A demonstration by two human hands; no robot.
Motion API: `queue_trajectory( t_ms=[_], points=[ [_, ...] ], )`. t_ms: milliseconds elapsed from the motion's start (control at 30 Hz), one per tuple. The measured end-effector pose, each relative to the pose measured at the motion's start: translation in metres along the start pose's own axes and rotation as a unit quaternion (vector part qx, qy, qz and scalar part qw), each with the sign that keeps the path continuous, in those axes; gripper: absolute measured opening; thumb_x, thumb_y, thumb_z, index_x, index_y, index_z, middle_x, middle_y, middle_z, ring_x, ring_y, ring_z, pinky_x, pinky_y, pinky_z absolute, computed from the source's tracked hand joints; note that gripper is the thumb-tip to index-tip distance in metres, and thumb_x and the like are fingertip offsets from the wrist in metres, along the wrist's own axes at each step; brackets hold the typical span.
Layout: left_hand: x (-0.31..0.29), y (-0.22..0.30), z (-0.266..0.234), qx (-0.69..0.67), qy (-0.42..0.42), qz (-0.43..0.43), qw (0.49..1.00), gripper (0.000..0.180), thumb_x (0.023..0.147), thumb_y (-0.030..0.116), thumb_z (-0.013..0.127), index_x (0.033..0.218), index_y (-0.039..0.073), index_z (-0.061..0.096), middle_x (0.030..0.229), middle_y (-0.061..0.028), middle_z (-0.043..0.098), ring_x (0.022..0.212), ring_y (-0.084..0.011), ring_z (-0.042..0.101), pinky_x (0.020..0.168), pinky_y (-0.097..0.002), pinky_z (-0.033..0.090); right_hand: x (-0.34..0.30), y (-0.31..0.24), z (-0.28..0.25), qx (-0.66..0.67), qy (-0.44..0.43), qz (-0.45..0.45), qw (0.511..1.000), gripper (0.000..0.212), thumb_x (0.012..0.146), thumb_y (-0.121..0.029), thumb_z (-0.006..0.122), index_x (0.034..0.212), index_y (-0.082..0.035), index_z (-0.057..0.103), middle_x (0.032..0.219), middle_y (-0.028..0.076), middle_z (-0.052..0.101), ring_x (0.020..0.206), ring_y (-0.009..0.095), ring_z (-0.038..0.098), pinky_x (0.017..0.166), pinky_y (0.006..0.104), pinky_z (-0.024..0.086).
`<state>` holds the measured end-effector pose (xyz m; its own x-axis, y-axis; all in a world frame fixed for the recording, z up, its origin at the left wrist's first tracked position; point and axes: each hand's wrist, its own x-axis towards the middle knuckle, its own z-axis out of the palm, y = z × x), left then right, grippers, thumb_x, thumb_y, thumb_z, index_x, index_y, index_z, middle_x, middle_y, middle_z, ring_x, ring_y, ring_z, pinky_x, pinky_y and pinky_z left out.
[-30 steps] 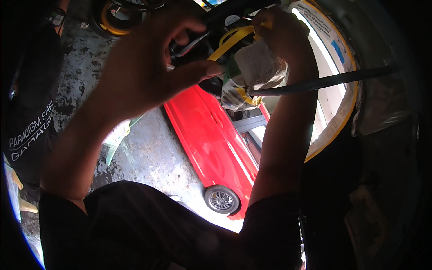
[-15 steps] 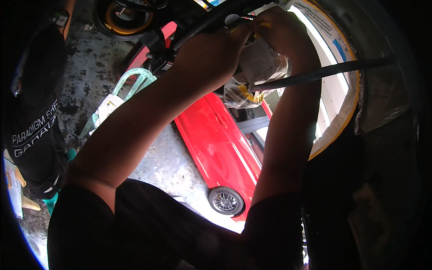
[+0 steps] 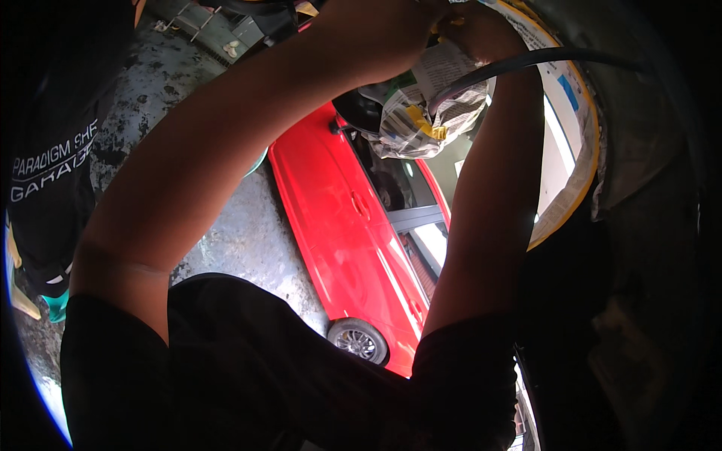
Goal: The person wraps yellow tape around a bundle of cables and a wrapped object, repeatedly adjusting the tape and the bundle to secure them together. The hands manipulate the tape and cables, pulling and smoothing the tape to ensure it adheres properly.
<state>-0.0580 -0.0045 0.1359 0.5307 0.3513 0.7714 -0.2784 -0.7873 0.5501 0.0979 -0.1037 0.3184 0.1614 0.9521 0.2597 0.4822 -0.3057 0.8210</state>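
Observation:
Both hands are raised to the top edge of the picture and meet above a bundle of newspaper. My left hand [image 3: 387, 37] is closed with its fingers bent; what it holds, if anything, is hidden. Beside it my right hand [image 3: 485, 34] is closed around a bit of yellow masking tape [image 3: 450, 24], of which only small pieces show between the fingers. Just below hangs the newspaper wrapping [image 3: 444, 71], crumpled around a part I cannot make out. Another strip of yellow tape [image 3: 427, 124] sticks to its lower side.
A dark hose or strip [image 3: 519, 62] crosses over my right wrist. The masked opening's edge [image 3: 590, 161] curves on the right, lined with newspaper and yellow tape. Beyond my arms a red car [image 3: 342, 233] stands on the stained floor [image 3: 226, 255]. A person in black [image 3: 56, 173] is at left.
My view has shifted, and both hands now sit higher in the picture. They stay close together at the newspaper bundle. The green chair is now mostly hidden behind my left arm.

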Motion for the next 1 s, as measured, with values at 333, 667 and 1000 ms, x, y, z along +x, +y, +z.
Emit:
queue_trajectory(
  t_ms=[333,667,1000],
  points=[
    [0.013,0.003,0.008,0.048,0.047,0.016,0.998,0.032,0.107,0.016,0.044,0.132,0.004,0.060,0.094,-0.0199,0.075,0.087,-0.0359,0.076,0.071,-0.0488,0.060,0.004,0.021,0.004,0.029,-0.003,-0.052,0.998,0.018,0.083,-0.027,0.077,0.089,-0.011,0.079,0.092,0.017,0.075,0.094,0.037,0.072,0.086,0.0478,0.058],
    [0.011,-0.033,0.016,0.110,0.117,0.267,0.950,0.026,0.100,0.018,0.058,0.123,0.010,0.067,0.094,-0.0087,0.075,0.087,-0.0293,0.074,0.074,-0.0428,0.057,0.001,0.024,-0.008,0.052,-0.091,-0.064,0.992,0.028,0.089,-0.032,0.073,0.108,-0.012,0.078,0.110,0.019,0.074,0.110,0.040,0.068,0.100,0.0502,0.051],
    [-0.033,-0.066,0.060,0.034,0.194,0.127,0.972,0.040,0.082,0.024,0.084,0.118,0.014,0.068,0.110,-0.0052,0.070,0.099,-0.0259,0.072,0.081,-0.0401,0.059,-0.007,-0.011,-0.016,-0.021,-0.076,0.055,0.995,0.020,0.092,-0.032,0.078,0.106,-0.018,0.076,0.112,0.006,0.075,0.101,0.028,0.073,0.093,0.0404,0.055]
  ],
)
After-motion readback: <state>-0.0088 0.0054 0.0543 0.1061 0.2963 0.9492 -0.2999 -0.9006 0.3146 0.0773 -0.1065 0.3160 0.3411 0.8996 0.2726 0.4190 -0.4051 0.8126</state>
